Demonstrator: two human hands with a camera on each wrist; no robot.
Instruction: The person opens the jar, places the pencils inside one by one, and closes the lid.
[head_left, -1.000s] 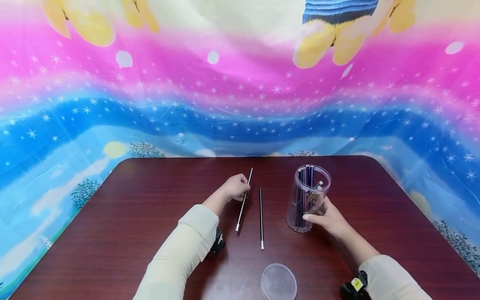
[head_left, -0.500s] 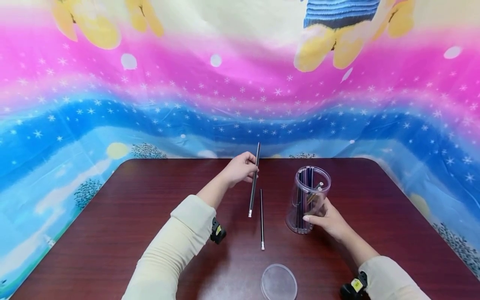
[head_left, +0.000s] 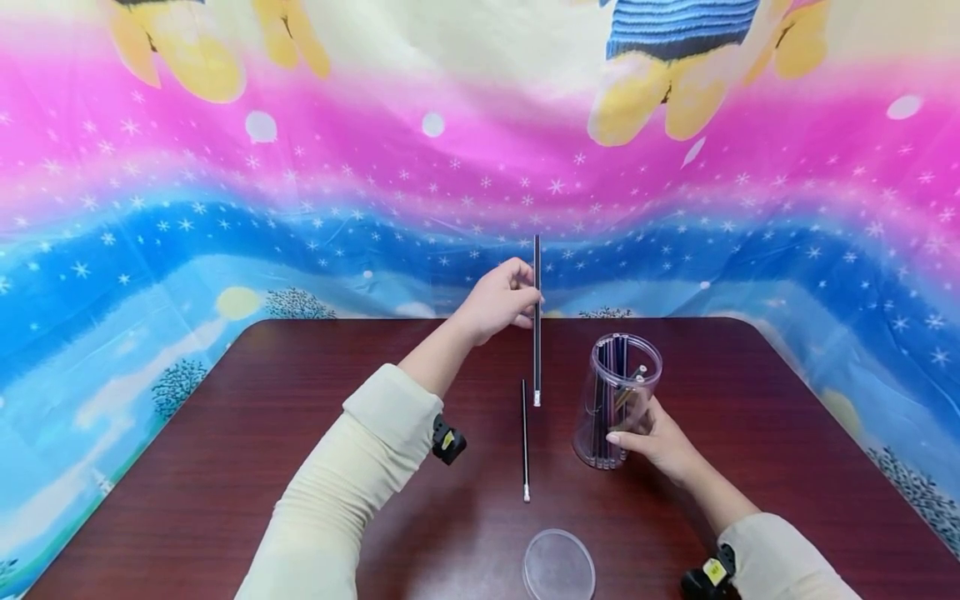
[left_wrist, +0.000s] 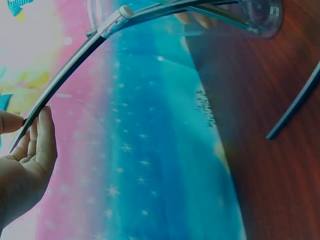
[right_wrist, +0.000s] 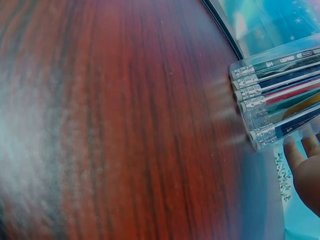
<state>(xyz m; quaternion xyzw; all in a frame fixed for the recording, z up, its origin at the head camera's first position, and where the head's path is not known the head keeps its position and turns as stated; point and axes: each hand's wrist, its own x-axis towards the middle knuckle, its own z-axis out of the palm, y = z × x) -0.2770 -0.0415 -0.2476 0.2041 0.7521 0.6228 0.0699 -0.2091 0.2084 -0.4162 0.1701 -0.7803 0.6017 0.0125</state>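
Observation:
My left hand (head_left: 506, 302) pinches a dark striped pencil (head_left: 537, 350) between thumb and fingers, holding it upright above the table with its white eraser end down. In the left wrist view that eraser end (left_wrist: 115, 22) overlaps the clear container. My right hand (head_left: 660, 437) grips the clear plastic jar (head_left: 588, 429) low on its right side; the jar stands open-topped. Inside it are several pencils (right_wrist: 280, 95), most upright with metal-banded eraser ends at the bottom, one or more slanting. A second dark pencil (head_left: 525, 442) lies on the table left of the jar, eraser end toward me.
A round clear lid (head_left: 558, 567) lies flat near the front of the reddish-brown wooden table (head_left: 225, 467). Behind the table hangs a colourful printed cloth (head_left: 375, 167). Small black cameras are strapped at both wrists.
My left hand has lifted its pencil off the table, raised it and brought it rightward toward the jar, turning it upright. The right hand and jar stay where they were.

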